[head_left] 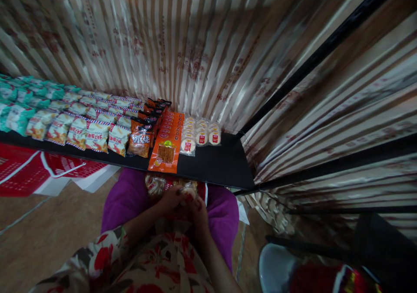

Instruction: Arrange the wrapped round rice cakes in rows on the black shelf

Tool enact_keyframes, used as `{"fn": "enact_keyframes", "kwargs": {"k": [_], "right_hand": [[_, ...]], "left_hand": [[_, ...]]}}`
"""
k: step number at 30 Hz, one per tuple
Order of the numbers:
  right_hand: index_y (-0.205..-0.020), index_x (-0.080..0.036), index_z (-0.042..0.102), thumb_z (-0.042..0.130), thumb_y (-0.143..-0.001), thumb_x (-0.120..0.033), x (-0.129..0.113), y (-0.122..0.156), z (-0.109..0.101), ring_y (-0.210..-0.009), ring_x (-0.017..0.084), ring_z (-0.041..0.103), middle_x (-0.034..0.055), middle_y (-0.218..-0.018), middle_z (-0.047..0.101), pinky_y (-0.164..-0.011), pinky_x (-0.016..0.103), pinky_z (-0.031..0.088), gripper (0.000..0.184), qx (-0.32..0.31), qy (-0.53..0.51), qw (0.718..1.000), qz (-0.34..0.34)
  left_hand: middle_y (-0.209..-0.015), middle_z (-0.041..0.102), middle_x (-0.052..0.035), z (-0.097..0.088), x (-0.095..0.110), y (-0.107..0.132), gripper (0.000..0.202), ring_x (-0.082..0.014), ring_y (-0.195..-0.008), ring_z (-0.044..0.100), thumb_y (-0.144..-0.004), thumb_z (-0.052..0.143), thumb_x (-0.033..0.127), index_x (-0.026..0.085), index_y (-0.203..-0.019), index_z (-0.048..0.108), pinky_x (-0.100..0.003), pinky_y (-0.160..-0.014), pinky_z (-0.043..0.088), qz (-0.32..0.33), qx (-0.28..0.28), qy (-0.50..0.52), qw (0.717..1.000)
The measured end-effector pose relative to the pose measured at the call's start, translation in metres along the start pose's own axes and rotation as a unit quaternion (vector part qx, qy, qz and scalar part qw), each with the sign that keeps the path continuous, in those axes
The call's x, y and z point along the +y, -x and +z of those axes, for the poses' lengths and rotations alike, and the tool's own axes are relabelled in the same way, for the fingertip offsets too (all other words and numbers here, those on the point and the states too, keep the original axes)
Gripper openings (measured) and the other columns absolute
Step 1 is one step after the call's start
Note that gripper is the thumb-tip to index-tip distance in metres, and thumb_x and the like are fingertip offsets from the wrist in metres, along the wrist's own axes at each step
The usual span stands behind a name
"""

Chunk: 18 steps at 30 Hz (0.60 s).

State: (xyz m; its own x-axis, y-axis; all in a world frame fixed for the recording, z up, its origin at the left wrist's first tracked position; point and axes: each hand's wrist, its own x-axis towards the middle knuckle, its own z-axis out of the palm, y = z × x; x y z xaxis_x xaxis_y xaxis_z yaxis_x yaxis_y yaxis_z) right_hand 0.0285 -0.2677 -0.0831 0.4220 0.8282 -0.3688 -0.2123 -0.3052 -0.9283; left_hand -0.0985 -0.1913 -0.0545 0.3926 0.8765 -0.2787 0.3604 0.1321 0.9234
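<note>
Low in my lap, my left hand [171,197] and my right hand [198,209] come together just below the shelf edge. Between their fingers is a pale round wrapped cracker packet [188,194], dim and slightly blurred. Beneath them, more snack packets [155,184] fill a red basket, mostly hidden by my hands and the shelf. Above, on the black shelf [224,165], similar round cracker packets [201,134] stand in short rows. Beside these rows lies a flat orange snack bag [166,143].
Further left on the shelf are brown snack bags [140,141], white striped bags [76,132] and teal bags [19,117]. Red baskets [61,165] stand below at left. A striped curtain [169,45] hangs behind; black frame bars [299,78] and a pale stool [276,267] are at right.
</note>
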Motion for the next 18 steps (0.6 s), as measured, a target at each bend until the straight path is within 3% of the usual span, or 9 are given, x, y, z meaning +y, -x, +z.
{"fn": "enact_keyframes", "kwargs": {"k": [3,9,18], "right_hand": [[-0.120,-0.020,0.049,0.071,-0.059,-0.041,-0.005,-0.005,-0.007,-0.100,0.022,0.061,0.0102,-0.113,0.063,-0.084,0.034,0.050,0.068,0.053,0.060,0.995,-0.054],[-0.115,-0.023,0.059,0.064,-0.068,-0.035,-0.019,-0.005,-0.014,-0.117,0.025,0.051,0.0076,-0.124,0.059,-0.103,0.040,0.036,0.049,0.031,0.233,0.957,-0.168],[-0.110,-0.025,0.063,0.064,-0.068,-0.032,-0.027,-0.007,-0.013,-0.107,0.023,0.059,0.0035,-0.114,0.065,-0.094,0.034,0.045,0.043,-0.002,0.176,0.976,-0.127]], "left_hand": [[-0.078,0.065,-0.0009,-0.005,0.008,-0.001,0.020,-0.0151,-0.071,0.055,-0.070,0.054,0.023,0.015,-0.086,0.063,-0.023,-0.065,0.041,0.028,-0.036,-0.070,0.997],[-0.074,0.064,0.0002,-0.016,0.028,-0.004,0.021,-0.0141,-0.067,0.053,-0.072,0.052,0.033,0.017,-0.080,0.064,-0.021,-0.060,0.036,0.086,-0.102,-0.145,0.980],[-0.067,0.063,-0.0004,-0.024,0.048,-0.012,0.035,-0.0137,-0.062,0.052,-0.076,0.048,0.048,0.017,-0.071,0.063,-0.021,-0.056,0.034,0.131,-0.123,-0.177,0.968]]}}
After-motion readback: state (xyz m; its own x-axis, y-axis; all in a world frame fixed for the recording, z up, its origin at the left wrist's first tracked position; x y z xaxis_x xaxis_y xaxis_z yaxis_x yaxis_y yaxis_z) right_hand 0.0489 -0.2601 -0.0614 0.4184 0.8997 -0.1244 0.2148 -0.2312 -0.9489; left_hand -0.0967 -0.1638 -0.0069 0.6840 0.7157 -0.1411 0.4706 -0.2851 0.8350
